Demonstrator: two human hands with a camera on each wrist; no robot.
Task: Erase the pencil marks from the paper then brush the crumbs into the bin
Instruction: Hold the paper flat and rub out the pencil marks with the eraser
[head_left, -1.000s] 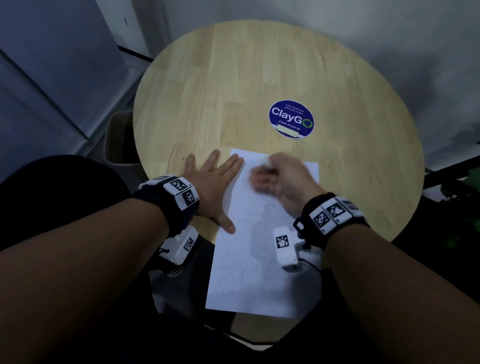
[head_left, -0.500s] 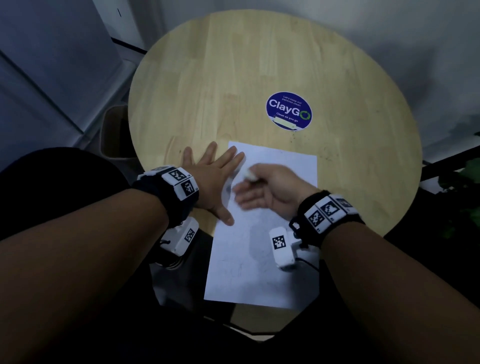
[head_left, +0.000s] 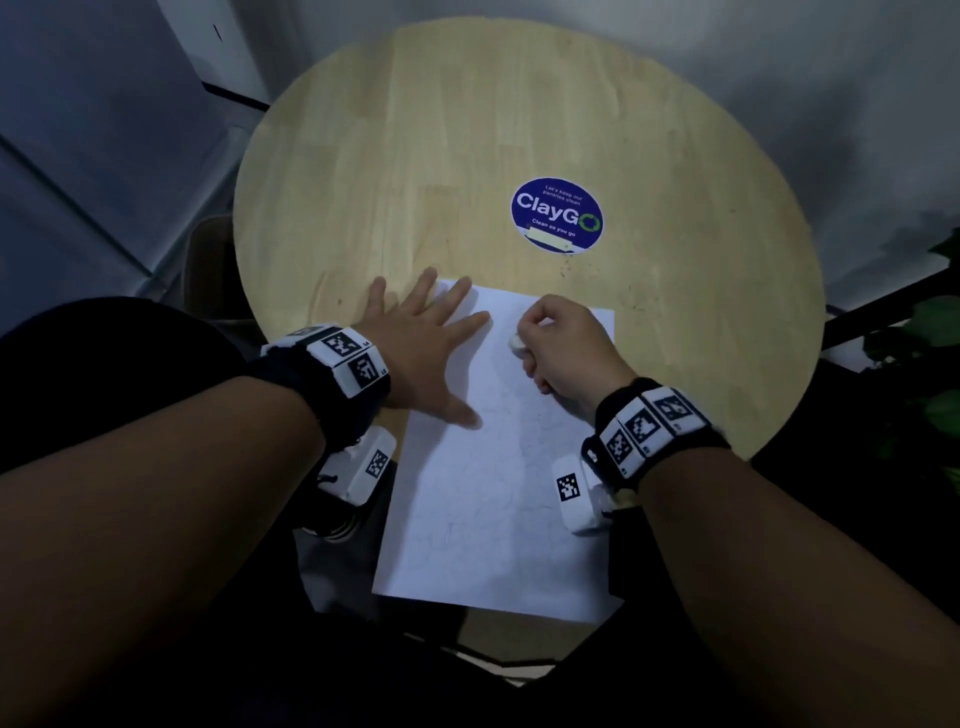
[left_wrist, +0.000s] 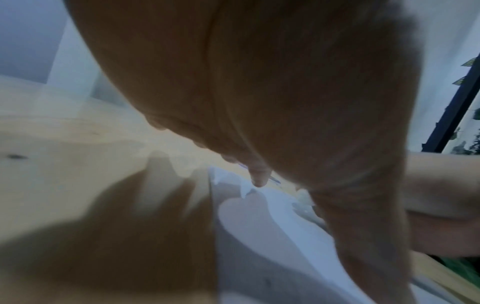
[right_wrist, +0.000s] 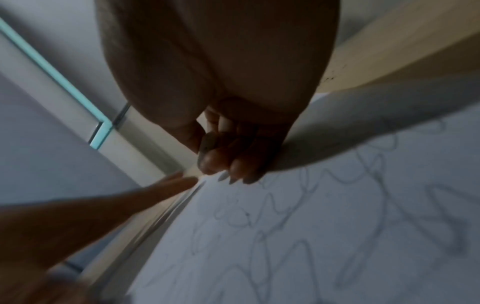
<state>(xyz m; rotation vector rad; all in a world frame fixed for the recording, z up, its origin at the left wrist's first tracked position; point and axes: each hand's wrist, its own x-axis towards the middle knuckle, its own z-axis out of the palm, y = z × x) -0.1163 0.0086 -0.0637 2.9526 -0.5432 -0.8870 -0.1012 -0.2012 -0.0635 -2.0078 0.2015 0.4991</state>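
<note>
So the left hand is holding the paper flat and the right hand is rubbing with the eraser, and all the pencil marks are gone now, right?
Not quite: the marks are not all gone. The right wrist view shows pencil marks across the paper. The rest is right: the left hand lies flat on the paper's edge, and the right hand grips the eraser on the sheet.
</note>
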